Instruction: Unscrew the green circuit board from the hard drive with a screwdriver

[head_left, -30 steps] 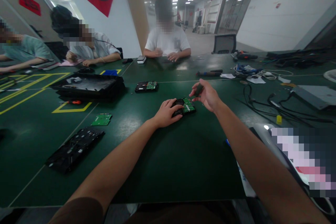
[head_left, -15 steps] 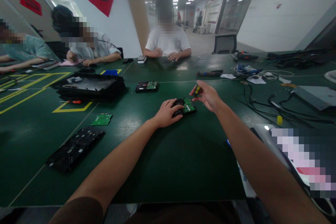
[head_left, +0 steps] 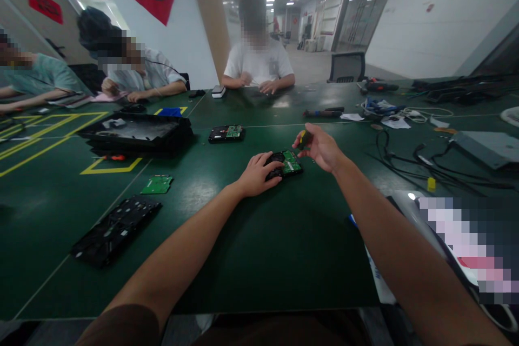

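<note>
In the middle of the green table lies a hard drive (head_left: 291, 162) with its green circuit board facing up. My left hand (head_left: 259, 174) grips it from the left, fingers across its top and thumb along the near edge. A short screwdriver (head_left: 303, 139) with a yellow and black handle is pinched in the fingers of my right hand (head_left: 319, 148). The handle stands tilted above the drive's right end. The screwdriver's tip is too small to make out, so I cannot tell whether it touches the board.
Another hard drive (head_left: 226, 133) lies behind. To the left are a loose green circuit board (head_left: 157, 184), a black plastic frame (head_left: 115, 230) and stacked black trays (head_left: 135, 132). Cables (head_left: 421, 159), a grey metal box (head_left: 488, 147) and a laptop (head_left: 409, 205) occupy the right. Three people sit opposite.
The screwdriver's handle has turned and tilted slightly in my right hand's fingers. My left hand and the hard drive have stayed in place.
</note>
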Demonstrator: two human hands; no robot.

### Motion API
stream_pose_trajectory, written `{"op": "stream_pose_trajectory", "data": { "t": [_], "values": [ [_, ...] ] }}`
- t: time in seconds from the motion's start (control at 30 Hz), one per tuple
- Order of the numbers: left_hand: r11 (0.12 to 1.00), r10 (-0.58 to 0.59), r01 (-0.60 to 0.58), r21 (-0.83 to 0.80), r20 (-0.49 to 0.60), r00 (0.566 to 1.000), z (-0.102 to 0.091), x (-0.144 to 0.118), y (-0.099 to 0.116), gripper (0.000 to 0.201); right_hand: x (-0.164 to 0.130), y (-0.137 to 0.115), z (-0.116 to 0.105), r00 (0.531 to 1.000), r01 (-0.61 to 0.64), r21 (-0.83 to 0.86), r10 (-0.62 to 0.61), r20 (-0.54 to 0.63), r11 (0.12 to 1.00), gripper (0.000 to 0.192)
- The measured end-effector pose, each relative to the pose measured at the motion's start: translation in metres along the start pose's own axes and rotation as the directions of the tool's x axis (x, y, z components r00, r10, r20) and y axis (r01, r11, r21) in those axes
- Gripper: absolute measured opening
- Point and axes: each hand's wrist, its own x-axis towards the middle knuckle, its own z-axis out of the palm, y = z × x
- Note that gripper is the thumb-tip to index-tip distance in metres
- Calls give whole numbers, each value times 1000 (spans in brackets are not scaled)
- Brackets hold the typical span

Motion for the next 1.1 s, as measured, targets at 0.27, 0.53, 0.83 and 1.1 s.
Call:
{"op": "stream_pose_trajectory", "data": {
  "t": [0.27, 0.53, 0.83, 1.1],
  "values": [
    [1000, -5, 5, -1, -1, 1000, -1, 0, 2, 49, 2, 3, 1, 999, 51, 5, -51, -12, 999, 36],
    [1000, -9, 9, -11, 5, 1000, -1, 0, 1, 49, 3, 4, -2, 998, 7, 45, -10, 55, 999, 50],
    [999, -18, 18, -26, 9, 1000, -1, 1, 1, 49, 2, 5, 0, 997, 50, -93, -55, -53, 994, 42],
    [1000, -18, 18, -25, 8, 1000, -1, 1, 2, 49, 1, 0, 4, 996, 84, -130, -88, -24, 988, 38]
  ]
}}
